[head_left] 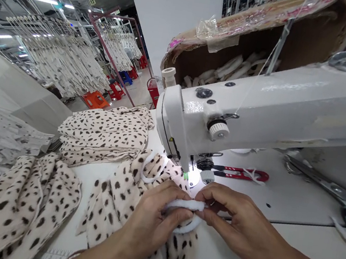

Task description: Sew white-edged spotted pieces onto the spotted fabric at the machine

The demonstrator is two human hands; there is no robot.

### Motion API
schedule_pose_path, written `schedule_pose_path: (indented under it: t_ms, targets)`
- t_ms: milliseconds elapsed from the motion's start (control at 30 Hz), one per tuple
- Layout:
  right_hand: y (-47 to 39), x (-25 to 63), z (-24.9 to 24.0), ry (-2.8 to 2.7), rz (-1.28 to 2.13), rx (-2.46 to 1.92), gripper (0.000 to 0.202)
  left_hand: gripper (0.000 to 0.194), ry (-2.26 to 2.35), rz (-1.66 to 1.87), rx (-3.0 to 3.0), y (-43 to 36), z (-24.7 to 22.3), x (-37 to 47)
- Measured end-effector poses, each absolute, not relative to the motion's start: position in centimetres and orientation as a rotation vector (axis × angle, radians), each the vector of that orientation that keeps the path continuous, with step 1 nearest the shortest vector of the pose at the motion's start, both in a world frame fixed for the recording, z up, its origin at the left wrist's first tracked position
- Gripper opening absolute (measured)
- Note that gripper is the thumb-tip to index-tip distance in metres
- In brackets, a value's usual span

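Pinching a fuzzy, tubular white band (188, 204) between fingers and thumbs of left hand (154, 219) and right hand (232, 212), toward the front edge of the counter (301, 252), directly over soft, dark-spotted cloth (119, 191) in loose folds. Heaped inside a rough cardboard box (318, 32) behind the glossy sewing machine (273, 104): pale curved pieces (230, 67), partly hidden by it. Cut off at far right: metal scissors (337, 189) with teal handles. Hard to make out: band portion under right fingertips.
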State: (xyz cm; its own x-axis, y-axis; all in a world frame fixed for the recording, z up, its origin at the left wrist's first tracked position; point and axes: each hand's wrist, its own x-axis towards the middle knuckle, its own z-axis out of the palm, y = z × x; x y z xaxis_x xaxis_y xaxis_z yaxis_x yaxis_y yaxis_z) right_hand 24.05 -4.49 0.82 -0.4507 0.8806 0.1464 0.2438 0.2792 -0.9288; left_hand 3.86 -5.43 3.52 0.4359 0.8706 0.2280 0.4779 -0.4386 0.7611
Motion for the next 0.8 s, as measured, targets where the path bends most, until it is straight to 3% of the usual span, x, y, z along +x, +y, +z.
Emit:
schedule_pose_path:
  t_ms: [233, 367, 467, 567, 800]
  targets:
    - [-4.9, 24.1, 0.4, -1.848, 1.019, -0.998, 0.008, 0.010, 1.202, 0.829, 1.929, -5.3, 4.3, 3.9]
    - [-5.7, 24.5, 0.4, -2.121, 0.468, -0.764, 0.018, 0.009, 1.301, 0.821, 1.792, -4.4, 5.3, 3.0]
    - [-6.7, 24.7, -0.1, -2.446, 0.189, -0.539, 0.027, 0.007, 1.400, 0.617, 1.801, -3.3, 5.7, 2.0]
    - [-7.6, 24.7, -0.9, -2.543, 0.193, -0.488, 0.036, 0.008, 1.469, 0.403, 1.827, -2.6, 5.9, 1.4]
    - [-8.2, 24.2, -1.8, -2.586, 0.189, -0.562, 0.024, 0.011, 1.313, 0.376, 1.734, -4.5, 5.6, 2.1]
